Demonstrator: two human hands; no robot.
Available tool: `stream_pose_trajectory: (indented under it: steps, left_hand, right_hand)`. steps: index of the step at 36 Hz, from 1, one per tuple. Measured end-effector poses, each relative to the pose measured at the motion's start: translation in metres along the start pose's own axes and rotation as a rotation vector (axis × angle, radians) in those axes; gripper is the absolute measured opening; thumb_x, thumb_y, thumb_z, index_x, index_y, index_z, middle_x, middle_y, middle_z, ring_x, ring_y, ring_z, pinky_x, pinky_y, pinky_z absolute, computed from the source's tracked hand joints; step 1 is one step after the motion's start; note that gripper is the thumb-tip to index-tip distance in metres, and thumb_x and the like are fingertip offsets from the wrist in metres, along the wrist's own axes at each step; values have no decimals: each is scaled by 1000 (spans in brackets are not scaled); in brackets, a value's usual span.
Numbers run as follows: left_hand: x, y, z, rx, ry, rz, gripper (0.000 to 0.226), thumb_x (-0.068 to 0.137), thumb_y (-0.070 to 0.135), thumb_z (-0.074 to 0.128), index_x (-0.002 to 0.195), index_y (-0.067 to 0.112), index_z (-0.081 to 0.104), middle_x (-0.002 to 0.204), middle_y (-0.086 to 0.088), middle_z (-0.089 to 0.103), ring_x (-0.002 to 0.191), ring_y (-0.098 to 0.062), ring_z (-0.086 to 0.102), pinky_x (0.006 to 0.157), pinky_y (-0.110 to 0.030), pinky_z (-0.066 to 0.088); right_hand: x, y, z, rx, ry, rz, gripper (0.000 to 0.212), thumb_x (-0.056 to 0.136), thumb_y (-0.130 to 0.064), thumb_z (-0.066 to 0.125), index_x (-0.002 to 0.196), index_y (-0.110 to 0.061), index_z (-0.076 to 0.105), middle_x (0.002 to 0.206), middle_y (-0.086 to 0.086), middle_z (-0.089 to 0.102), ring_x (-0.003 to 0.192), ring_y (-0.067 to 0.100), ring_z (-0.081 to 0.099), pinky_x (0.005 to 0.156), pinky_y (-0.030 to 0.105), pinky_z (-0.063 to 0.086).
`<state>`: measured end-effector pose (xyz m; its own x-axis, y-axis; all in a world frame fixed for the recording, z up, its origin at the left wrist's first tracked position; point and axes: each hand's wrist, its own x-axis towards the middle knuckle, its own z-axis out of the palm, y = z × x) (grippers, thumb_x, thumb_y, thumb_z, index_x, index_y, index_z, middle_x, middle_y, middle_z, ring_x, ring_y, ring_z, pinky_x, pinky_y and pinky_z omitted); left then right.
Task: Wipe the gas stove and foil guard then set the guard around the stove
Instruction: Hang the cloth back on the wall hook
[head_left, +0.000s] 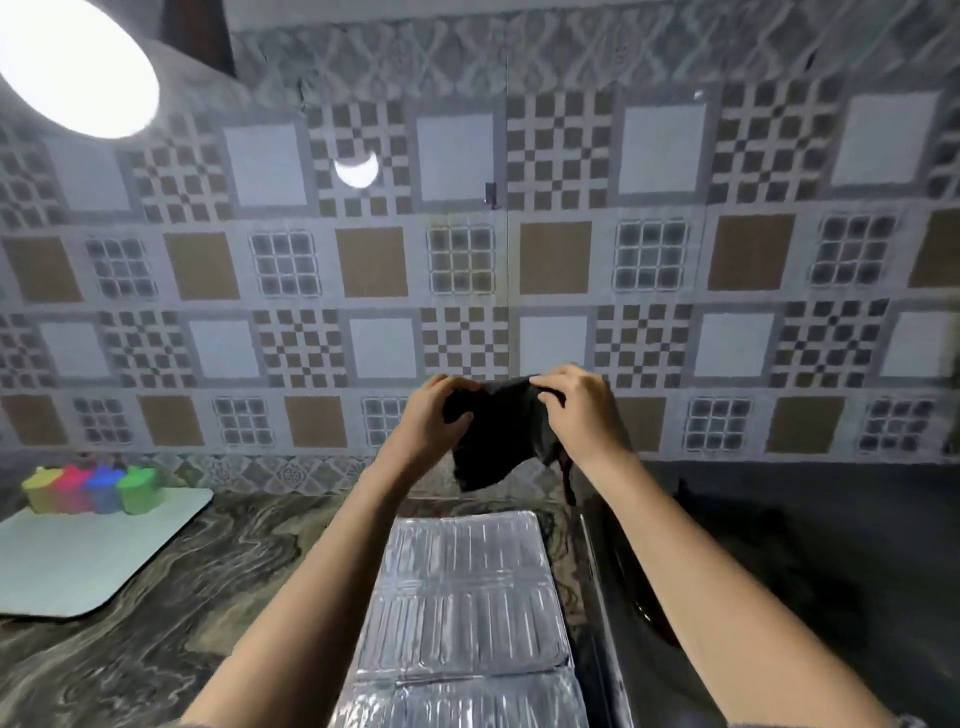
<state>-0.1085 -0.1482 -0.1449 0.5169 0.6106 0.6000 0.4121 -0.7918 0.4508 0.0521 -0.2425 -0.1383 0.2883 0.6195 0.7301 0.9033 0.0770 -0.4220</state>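
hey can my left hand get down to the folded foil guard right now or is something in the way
Probably not at once. The left hand and right hand both grip the dark cloth, raised. The foil guard lies flat below with nothing on it, so once it lets go the path looks free.

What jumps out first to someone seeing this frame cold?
Probably the two hands, left hand and right hand, raised mid-frame and both gripping a dark cloth in front of the patterned tile wall. Below them the folded foil guard lies flat on the marbled counter, beside the dark gas stove at right. At far left, four coloured containers sit on a white board.
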Motion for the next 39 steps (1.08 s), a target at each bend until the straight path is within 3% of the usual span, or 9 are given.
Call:
stream_pose_trajectory:
  steps: [6, 14, 24, 26, 30, 34, 39]
  left_hand:
    - [70, 5, -18, 9, 57, 94, 35, 80, -2, 57, 115, 7, 62, 110, -14, 59, 102, -28, 56, 84, -25, 41]
    - [167, 3, -39, -11, 194, 146, 34, 83, -3, 52, 114, 7, 61, 111, -10, 56, 95, -16, 51, 77, -2, 34]
    - [267, -22, -42, 6, 309, 197, 33, 88, 3, 51, 121, 10, 57, 117, -6, 54, 105, -18, 54, 85, -16, 39]
    - [281, -29, -40, 32, 312, 208, 34, 89, 4, 50, 122, 9, 56, 119, -7, 54, 106, -19, 54, 86, -17, 41]
    - [298, -41, -32, 79, 320, 208, 35, 90, 5, 49, 124, 9, 54, 121, -9, 53, 106, -23, 55, 90, -27, 48]
    - [304, -49, -25, 83, 352, 244, 33, 90, 5, 50, 122, 9, 54, 120, -9, 53, 107, -21, 54, 85, -19, 42]
    - [299, -58, -11, 97, 408, 274, 34, 88, 8, 53, 123, 10, 54, 121, -8, 49, 113, -20, 46, 91, -16, 34]
  right_hand:
    - [72, -2, -2, 16, 130, -47, 22, 84, 5, 57, 101, 0, 70, 97, 16, 69, 93, 30, 62, 86, 36, 51]
    - [172, -7, 4, 36, 303, -85, 19, 83, 4, 60, 97, -2, 72, 92, 13, 70, 87, 28, 63, 83, 36, 54]
    - [274, 8, 28, 37, 390, -140, 21, 84, 4, 58, 99, -3, 71, 97, 12, 70, 91, 24, 62, 79, 16, 41]
    - [289, 13, 35, 19, 408, -169, 20, 83, 6, 59, 97, -2, 72, 94, 13, 71, 87, 23, 64, 77, 10, 37]
    - [309, 27, 53, 21, 395, -180, 20, 83, 6, 59, 97, -1, 71, 95, 14, 70, 87, 23, 64, 79, 15, 40]
    - [314, 37, 66, 40, 409, -188, 21, 83, 7, 58, 98, 0, 70, 94, 14, 67, 87, 24, 61, 76, 14, 39]
    - [306, 47, 78, 76, 436, -180, 23, 84, 3, 59, 105, -2, 69, 94, 13, 62, 87, 24, 59, 79, 17, 42]
